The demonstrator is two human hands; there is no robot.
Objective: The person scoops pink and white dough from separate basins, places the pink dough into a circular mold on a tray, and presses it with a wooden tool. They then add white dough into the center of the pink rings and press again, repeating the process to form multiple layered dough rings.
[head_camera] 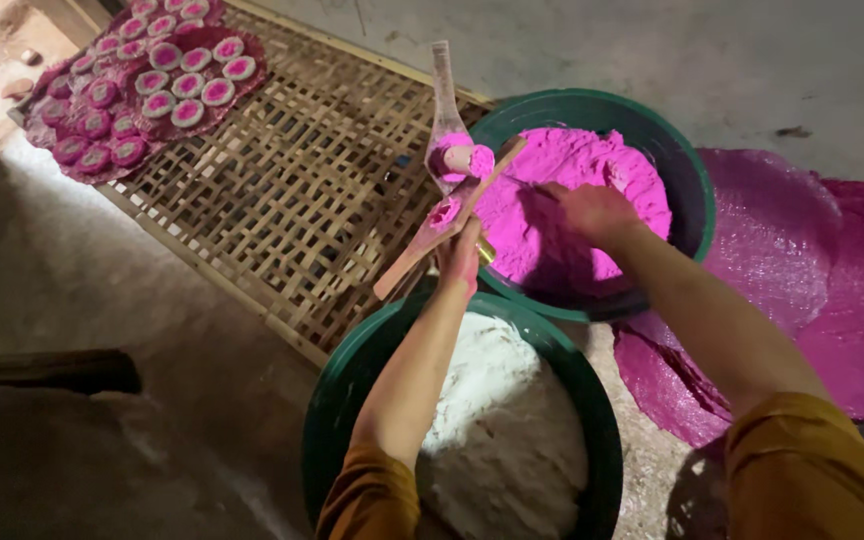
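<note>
- The wooden mould (442, 235) — a flat paddle-like stick dusted pink — sat in the left hand (460, 258), whose fingers were wrapped shut around it near the middle of the view; it slanted from about 7 o'clock up toward 1 o'clock, its upper end over the rim of the powder basin, probably so that spill would fall back in.
- A clear glass bottle (444, 110) rose from the same grip toward 12 o'clock, a pink lump (469, 160) lying against its lower part beside the mould.
- The right hand (592, 212) lay at 3 o'clock from the mould, pressed into the bright pink powder (592, 170); its fingers were sunk in the heap, so I cannot tell whether they were curled or spread.
- That powder filled a green basin (697, 190), set close enough to reach without leaning.
- A second green basin (352, 380) at 6 o'clock held white powder (502, 420), directly under the left forearm.
- At 9 to 11 o'clock a woven bamboo rack (292, 200) lay flat on the floor — seemingly a drying surface.
- On its far corner, round pink-and-white pieces (152, 80) sat in rows on a dark red sheet.
- At 3 to 4 o'clock a pink-stained woven sack (812, 270) was spread under the powder basin.
- No labels or signs were visible.
</note>
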